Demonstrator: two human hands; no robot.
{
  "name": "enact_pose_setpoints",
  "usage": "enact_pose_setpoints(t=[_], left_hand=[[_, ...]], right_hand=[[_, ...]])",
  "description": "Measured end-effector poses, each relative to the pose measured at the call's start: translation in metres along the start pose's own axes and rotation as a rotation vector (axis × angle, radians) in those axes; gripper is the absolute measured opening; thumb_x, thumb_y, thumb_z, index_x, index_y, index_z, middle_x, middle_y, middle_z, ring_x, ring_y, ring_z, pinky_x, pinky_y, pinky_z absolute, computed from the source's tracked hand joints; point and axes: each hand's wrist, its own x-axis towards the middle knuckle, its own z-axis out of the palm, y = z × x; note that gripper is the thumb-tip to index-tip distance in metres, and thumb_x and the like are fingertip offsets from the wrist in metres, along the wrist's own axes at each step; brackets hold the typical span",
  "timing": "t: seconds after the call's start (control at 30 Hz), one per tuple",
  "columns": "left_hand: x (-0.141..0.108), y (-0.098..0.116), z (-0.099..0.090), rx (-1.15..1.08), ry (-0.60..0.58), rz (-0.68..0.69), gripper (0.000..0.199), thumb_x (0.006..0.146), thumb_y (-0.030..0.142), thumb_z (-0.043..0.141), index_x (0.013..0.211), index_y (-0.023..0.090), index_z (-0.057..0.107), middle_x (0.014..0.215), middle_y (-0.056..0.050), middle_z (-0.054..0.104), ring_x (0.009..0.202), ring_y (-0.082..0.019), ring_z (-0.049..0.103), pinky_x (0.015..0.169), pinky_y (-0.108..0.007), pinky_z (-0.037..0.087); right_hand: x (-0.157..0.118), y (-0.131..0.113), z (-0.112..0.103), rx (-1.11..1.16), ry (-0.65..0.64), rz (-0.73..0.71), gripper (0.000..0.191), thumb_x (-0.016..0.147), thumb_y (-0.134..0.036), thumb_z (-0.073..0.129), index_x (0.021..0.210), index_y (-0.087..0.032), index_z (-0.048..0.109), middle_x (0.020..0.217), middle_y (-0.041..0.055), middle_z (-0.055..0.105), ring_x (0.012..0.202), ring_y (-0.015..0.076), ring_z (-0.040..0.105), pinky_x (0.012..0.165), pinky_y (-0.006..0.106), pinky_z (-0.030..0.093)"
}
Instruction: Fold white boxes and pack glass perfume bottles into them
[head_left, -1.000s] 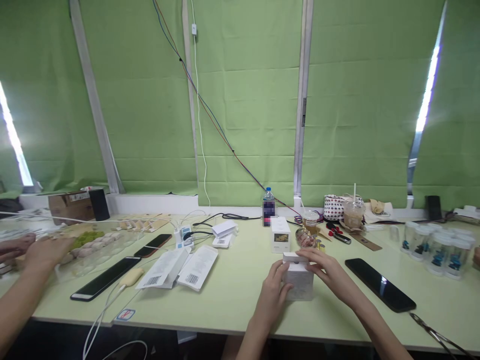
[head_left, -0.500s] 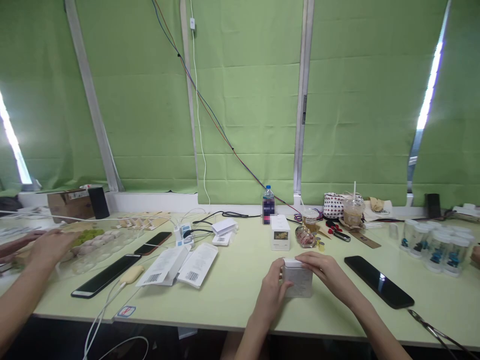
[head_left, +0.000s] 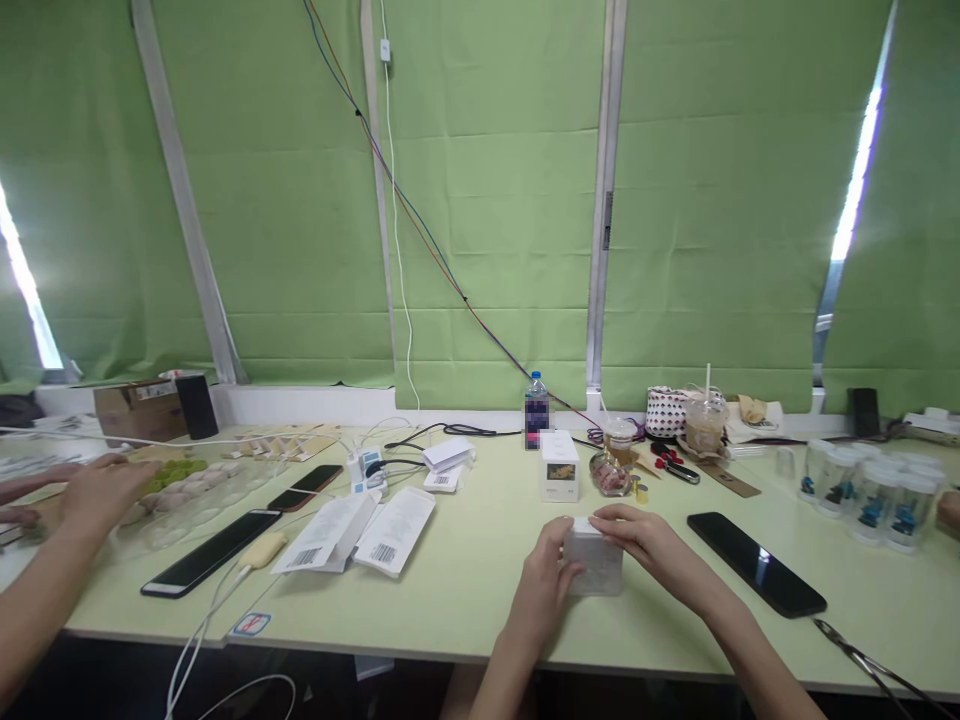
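Observation:
Near the table's front edge, a small white box [head_left: 596,565] stands upright between my two hands. My left hand [head_left: 546,582] grips its left side, with the thumb across the near face and the fingers at the upper left corner. From the right, my right hand [head_left: 651,548] closes its fingers on the top right edge of the box. Just behind stands another white box [head_left: 560,468] with a dark picture on its front. A black phone [head_left: 756,562] lies to the right of my right hand, and metal pliers [head_left: 862,655] rest at the front right edge.
White printed pouches [head_left: 394,530] lie to the left. Two dark phones, one of them here [head_left: 211,552], lie farther left with cables. A co-worker's hands [head_left: 105,495] are over a clear tray [head_left: 169,525] at far left. Clear jars [head_left: 874,505] stand at right; a bottle [head_left: 536,410] stands behind.
My hands and the white box keep nearly the same place and grip. At far left, the co-worker's hands have shifted slightly.

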Motion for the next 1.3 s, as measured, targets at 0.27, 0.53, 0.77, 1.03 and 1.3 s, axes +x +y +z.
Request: enact_pose_setpoints(t=[0.27,0.53,0.77,1.03,1.3], left_hand=[[0.001,-0.002,0.001,0.109,-0.014,0.054,0.048,0.084,0.006,0.047,0.124,0.032,0.051,0.132,-0.005,0.046,0.112,-0.021,0.054,0.091,-0.038,0.050],[0.003,0.009,-0.001,0.079,0.021,0.032,0.044,0.081,0.003,0.048,0.116,0.029,0.056,0.119,-0.005,0.051,0.106,-0.019,0.055,0.088,-0.034,0.049],[-0.005,0.011,0.013,0.275,0.057,0.051,0.053,0.079,0.006,0.055,0.126,0.029,0.048,0.111,-0.006,0.050,0.099,-0.023,0.058,0.083,-0.038,0.052],[-0.023,0.023,0.032,-0.080,-0.059,0.047,0.050,0.084,0.015,0.056,0.130,0.027,0.038,0.113,-0.005,0.060,0.096,-0.020,0.062,0.088,-0.036,0.052],[0.012,0.022,0.006,0.003,0.136,-0.036,0.047,0.082,0.006,0.047,0.123,0.028,0.053,0.131,-0.006,0.047,0.125,-0.024,0.044,0.107,-0.044,0.036]], right_hand=[[0.000,-0.009,-0.007,0.084,-0.062,0.054,0.040,0.095,-0.046,0.037,0.099,-0.023,0.070,0.111,0.0073,0.066,0.100,0.0235,0.061,0.088,0.032,0.049],[0.000,-0.003,-0.001,-0.441,0.016,-0.067,0.033,0.094,-0.021,0.042,0.107,-0.033,0.069,0.112,0.0079,0.063,0.108,0.0289,0.052,0.084,0.042,0.043],[-0.002,-0.019,0.005,-0.426,-0.011,0.091,0.033,0.092,-0.043,0.044,0.114,-0.029,0.065,0.092,0.0057,0.058,0.083,0.0219,0.061,0.068,0.030,0.045],[-0.009,-0.016,-0.007,-0.265,-0.098,0.203,0.038,0.090,-0.041,0.045,0.127,-0.037,0.054,0.099,0.0036,0.060,0.082,0.0205,0.063,0.072,0.027,0.046],[-0.004,0.007,-0.014,0.012,-0.065,0.114,0.035,0.090,-0.034,0.042,0.114,-0.028,0.067,0.119,0.0061,0.064,0.088,0.0214,0.062,0.076,0.031,0.051]])
